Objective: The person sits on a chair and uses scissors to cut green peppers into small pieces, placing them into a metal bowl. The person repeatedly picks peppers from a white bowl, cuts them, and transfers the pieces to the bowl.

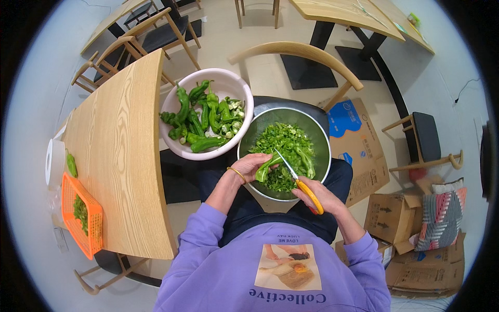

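Note:
My left hand [250,167] is closed on a green pepper [266,169], held above a large metal bowl [326,156]. In my right hand [321,195] is a pair of scissors [310,196] with orange-yellow handles. Their blades point up and left and reach the pepper's edge. Cut green pepper pieces [285,136] cover the bottom of the metal bowl, some of them larger strips. Just left of it, a pale pink basin [247,99] contains several whole green peppers [183,104] and pale seedy cores [236,115].
A wooden table [122,140] stands at the left, carrying an orange plastic basket [93,208] with greens inside, a single green pepper [71,164] and a white round object [54,164]. A chair [296,49] supports the bowls before me. Flattened cardboard [371,161] and boxes [390,216] are at the right.

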`<state>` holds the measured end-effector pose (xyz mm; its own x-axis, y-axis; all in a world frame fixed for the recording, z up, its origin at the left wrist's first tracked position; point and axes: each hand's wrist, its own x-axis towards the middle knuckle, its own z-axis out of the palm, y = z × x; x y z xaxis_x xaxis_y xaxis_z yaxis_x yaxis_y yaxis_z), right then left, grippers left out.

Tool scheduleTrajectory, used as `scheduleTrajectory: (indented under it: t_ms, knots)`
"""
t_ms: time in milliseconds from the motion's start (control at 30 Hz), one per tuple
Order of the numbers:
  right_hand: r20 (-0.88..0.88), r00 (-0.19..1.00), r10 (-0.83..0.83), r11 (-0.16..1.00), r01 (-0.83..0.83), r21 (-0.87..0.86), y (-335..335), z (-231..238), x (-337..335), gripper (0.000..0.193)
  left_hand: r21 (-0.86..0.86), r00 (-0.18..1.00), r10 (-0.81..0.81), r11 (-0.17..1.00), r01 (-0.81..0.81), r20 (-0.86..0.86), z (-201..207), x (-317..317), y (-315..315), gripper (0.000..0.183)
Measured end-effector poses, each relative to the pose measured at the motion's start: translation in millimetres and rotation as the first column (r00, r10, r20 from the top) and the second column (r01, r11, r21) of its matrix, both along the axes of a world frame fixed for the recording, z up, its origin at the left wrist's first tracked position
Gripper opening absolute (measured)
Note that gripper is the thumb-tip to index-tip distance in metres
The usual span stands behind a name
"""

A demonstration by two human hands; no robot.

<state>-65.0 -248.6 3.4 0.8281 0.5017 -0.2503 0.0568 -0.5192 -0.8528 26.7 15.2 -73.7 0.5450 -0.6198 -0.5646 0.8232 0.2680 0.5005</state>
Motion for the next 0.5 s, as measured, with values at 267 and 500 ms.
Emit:
scheduleTrajectory:
  t_ms: [267, 500]
  knots:
    - [-0.436, 0.900, 0.004, 0.999, 0.016, 0.043, -5.7, 15.8, 2.3, 0.054, -0.037, 0.998, 0.062, 0.997, -0.062, -0.008, -7.8, 0.4, 2.6, 0.036]
    - [-0.245, 0.969, -0.027, 0.994, 0.000, -0.110, 7.1, 21.9, 4.0, 0.053, -0.075, 1.000, 0.010, 0.997, -0.008, 0.025, 4.8, -4.9, -3.4, 0.034]
